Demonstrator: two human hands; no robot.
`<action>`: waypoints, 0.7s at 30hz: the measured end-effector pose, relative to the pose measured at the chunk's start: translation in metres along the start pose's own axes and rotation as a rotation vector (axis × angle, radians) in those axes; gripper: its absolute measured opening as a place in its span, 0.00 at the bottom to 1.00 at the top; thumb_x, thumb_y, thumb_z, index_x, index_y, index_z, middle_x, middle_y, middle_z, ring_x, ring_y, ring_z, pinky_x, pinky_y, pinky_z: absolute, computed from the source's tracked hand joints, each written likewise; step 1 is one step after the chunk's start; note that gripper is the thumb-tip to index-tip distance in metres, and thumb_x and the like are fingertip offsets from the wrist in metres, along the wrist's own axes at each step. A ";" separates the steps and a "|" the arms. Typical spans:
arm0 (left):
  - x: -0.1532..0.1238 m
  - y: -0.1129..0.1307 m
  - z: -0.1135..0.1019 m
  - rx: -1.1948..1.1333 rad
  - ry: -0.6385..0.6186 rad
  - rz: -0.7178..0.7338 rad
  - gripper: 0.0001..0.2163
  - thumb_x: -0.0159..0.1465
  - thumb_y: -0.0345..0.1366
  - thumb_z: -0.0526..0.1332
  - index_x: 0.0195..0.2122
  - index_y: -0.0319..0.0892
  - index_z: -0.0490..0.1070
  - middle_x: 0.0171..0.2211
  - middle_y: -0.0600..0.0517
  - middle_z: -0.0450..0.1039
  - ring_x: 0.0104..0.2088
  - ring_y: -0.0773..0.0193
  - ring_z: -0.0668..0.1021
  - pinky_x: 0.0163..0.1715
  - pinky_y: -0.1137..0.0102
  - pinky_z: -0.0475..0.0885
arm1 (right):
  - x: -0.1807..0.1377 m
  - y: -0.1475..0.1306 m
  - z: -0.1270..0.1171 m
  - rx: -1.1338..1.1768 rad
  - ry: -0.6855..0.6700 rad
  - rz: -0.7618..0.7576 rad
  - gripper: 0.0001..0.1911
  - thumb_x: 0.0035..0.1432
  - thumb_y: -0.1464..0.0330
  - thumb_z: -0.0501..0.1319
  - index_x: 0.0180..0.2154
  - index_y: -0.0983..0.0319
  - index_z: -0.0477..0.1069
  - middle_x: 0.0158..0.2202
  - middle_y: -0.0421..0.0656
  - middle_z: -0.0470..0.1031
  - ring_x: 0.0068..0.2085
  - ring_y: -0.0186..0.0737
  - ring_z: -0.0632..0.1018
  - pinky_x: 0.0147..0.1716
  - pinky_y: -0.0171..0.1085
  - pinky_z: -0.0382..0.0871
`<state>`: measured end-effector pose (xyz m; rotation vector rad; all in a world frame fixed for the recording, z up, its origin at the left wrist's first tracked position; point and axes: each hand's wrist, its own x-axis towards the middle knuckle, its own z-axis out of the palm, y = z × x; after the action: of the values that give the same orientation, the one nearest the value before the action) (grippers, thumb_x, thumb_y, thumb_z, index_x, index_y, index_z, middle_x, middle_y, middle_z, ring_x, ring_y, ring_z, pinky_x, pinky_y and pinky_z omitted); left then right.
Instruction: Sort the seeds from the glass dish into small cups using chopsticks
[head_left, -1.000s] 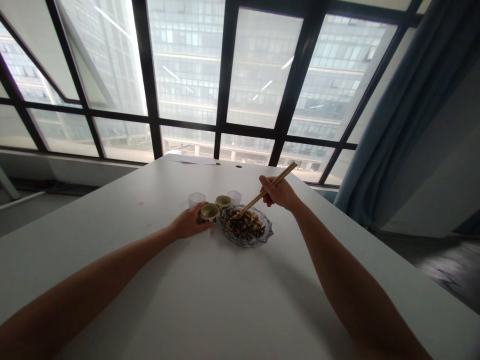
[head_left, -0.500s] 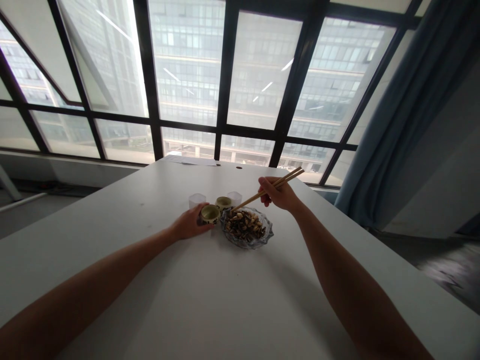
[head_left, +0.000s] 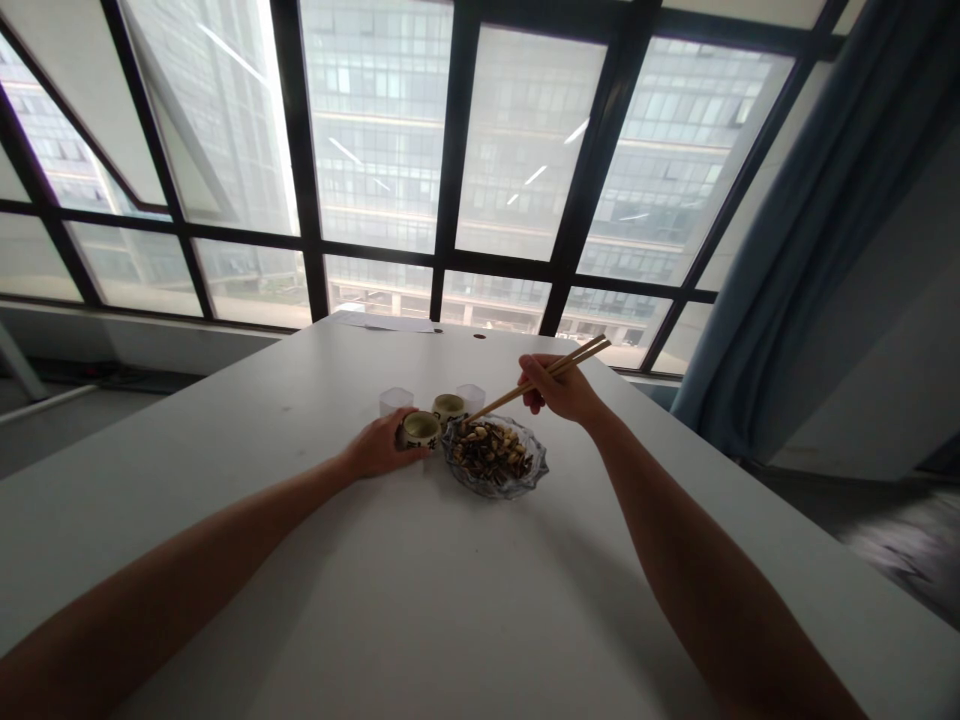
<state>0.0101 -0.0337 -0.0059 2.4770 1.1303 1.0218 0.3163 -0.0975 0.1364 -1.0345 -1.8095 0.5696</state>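
Note:
My left hand [head_left: 384, 445] is wrapped round a small ceramic cup [head_left: 421, 428] with dark writing on its side, which stands beside a glass bowl. In my right hand [head_left: 553, 385] is a pair of wooden chopsticks [head_left: 577, 355], slanting down to the left. Their tips reach the bowl's far left part, and whether they pinch anything is too small to tell. Seeds and nuts [head_left: 491, 450], brown and pale mixed together, fill the scalloped glass bowl [head_left: 531, 487]. Just behind it stands a second, similar cup [head_left: 449, 406].
Two clear plastic cups stand behind the ceramic ones, a left cup [head_left: 395, 401] and a right cup [head_left: 472, 396]. Papers [head_left: 386, 322] lie at the far edge of the white table [head_left: 450, 610]. Beyond are windows, with a blue curtain [head_left: 757, 290] at right.
The view has shifted very slightly. Both hands keep their hold, and the chopsticks stay at the bowl's far left with almost no movement.

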 end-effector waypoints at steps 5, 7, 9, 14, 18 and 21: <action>0.002 -0.003 -0.001 0.036 0.007 0.030 0.35 0.58 0.57 0.64 0.61 0.41 0.63 0.54 0.40 0.72 0.51 0.47 0.77 0.51 0.57 0.72 | 0.001 0.001 0.000 0.002 0.010 0.010 0.34 0.53 0.37 0.58 0.24 0.63 0.69 0.15 0.39 0.70 0.14 0.31 0.70 0.12 0.29 0.61; 0.002 -0.004 -0.003 0.041 0.022 0.053 0.33 0.60 0.57 0.62 0.61 0.40 0.64 0.54 0.40 0.71 0.48 0.50 0.77 0.49 0.58 0.73 | 0.001 0.001 0.000 -0.002 0.021 0.013 0.34 0.53 0.37 0.58 0.24 0.63 0.69 0.15 0.39 0.70 0.14 0.32 0.70 0.12 0.29 0.61; 0.001 -0.004 -0.004 0.043 0.053 0.066 0.32 0.61 0.56 0.60 0.60 0.40 0.65 0.51 0.41 0.71 0.42 0.54 0.78 0.45 0.61 0.74 | 0.001 0.001 -0.001 -0.012 0.026 0.020 0.34 0.53 0.37 0.58 0.24 0.62 0.68 0.15 0.40 0.70 0.14 0.32 0.70 0.12 0.30 0.61; 0.001 0.000 -0.008 0.099 0.237 0.014 0.24 0.66 0.52 0.53 0.55 0.41 0.69 0.40 0.47 0.73 0.33 0.62 0.75 0.37 0.67 0.71 | 0.000 0.002 -0.006 -0.071 0.019 0.013 0.35 0.53 0.36 0.57 0.24 0.63 0.69 0.15 0.40 0.70 0.14 0.32 0.70 0.12 0.29 0.61; 0.004 0.000 -0.009 0.140 0.279 -0.231 0.20 0.67 0.48 0.52 0.52 0.43 0.71 0.25 0.54 0.71 0.26 0.62 0.74 0.30 0.70 0.67 | -0.001 0.004 -0.010 -0.106 -0.024 0.060 0.35 0.53 0.36 0.57 0.23 0.63 0.68 0.14 0.40 0.69 0.13 0.31 0.69 0.12 0.29 0.61; 0.007 -0.004 -0.007 0.173 0.267 -0.344 0.17 0.64 0.45 0.55 0.49 0.45 0.73 0.24 0.54 0.72 0.26 0.61 0.75 0.28 0.70 0.65 | -0.002 0.005 -0.013 -0.123 -0.079 0.085 0.36 0.53 0.35 0.57 0.23 0.63 0.67 0.13 0.40 0.69 0.13 0.30 0.69 0.11 0.29 0.60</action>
<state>0.0060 -0.0262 0.0013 2.1955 1.7216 1.2145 0.3300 -0.0971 0.1378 -1.1914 -1.8962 0.5629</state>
